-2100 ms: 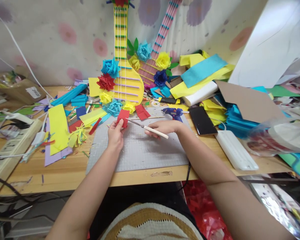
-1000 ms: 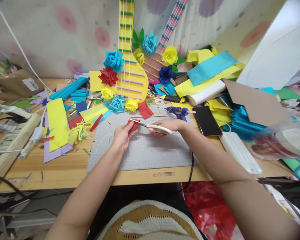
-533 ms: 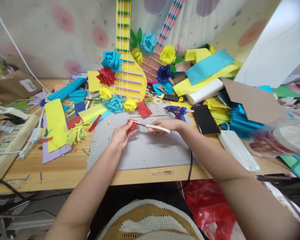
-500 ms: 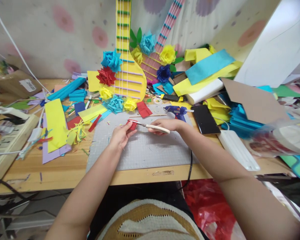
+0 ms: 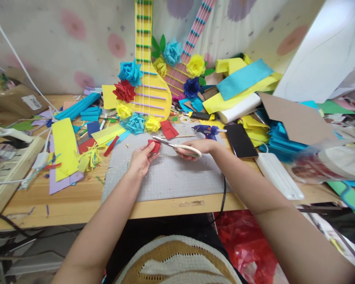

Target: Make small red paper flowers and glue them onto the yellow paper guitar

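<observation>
My left hand [image 5: 140, 159] pinches a small folded piece of red paper [image 5: 154, 145] above the grey cutting mat [image 5: 168, 177]. My right hand [image 5: 199, 148] is closed around the cream handles of a pair of scissors [image 5: 177, 146]. Their blades point left and reach the red paper's upper edge. A second red paper piece [image 5: 168, 129] lies flat at the mat's far edge, in front of a yellow paper guitar [image 5: 149, 90] decorated with paper flowers.
A blue glue gun [image 5: 208, 130], a black phone [image 5: 239, 140] and a white power bank [image 5: 279, 176] lie right of the mat. Yellow and purple sheets [image 5: 64, 152] and scraps cover the left. A power strip [image 5: 8, 169] sits at far left. Stacked coloured paper fills the back right.
The red paper went from held up and flat to folded small in my left fingers. The scissors swung in from the right until the blades met it.
</observation>
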The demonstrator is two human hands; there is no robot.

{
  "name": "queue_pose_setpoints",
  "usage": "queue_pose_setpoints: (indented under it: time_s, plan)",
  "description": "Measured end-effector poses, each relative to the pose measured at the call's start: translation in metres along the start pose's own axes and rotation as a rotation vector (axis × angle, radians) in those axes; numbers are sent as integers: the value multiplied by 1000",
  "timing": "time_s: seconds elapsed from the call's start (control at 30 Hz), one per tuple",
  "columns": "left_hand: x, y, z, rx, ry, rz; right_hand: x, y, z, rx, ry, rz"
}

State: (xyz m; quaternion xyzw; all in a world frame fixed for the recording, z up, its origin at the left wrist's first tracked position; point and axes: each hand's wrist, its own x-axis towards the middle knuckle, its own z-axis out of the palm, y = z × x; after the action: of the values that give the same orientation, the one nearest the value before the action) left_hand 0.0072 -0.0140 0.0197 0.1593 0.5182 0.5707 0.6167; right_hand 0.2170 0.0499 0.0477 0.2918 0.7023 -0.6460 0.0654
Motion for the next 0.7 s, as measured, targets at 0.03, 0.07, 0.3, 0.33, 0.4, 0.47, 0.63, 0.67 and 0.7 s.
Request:
queue_pose_setpoints:
  time_s: [0.03, 0.07, 0.3, 0.33, 0.4, 0.47, 0.63, 0.67, 0.7]
  plan:
    - [0, -1, 0, -3, 0, 35, -2, -1, 1, 11, 4, -48]
    - [0, -2, 1, -6, -3, 68, -4, -2, 2, 28, 16, -98]
    - [1, -13, 7, -17, -76, 159, 23, -13, 28, 191, 591, -258]
    - [1, -14, 7, -18, -79, 168, 29, -14, 32, 212, 645, -280]
    - [1, -16, 8, -11, -80, 185, 39, -14, 39, 274, 699, -309]
    - [2, -18, 7, 14, -83, 202, 44, -12, 43, 324, 723, -308]
    - [3, -23, 5, 96, -100, 264, 46, -5, 44, 342, 769, -285]
    - [3, -23, 5, 111, -104, 280, 46, -5, 44, 333, 780, -284]
    - [2, -23, 5, 124, -108, 295, 46, -4, 44, 322, 795, -283]
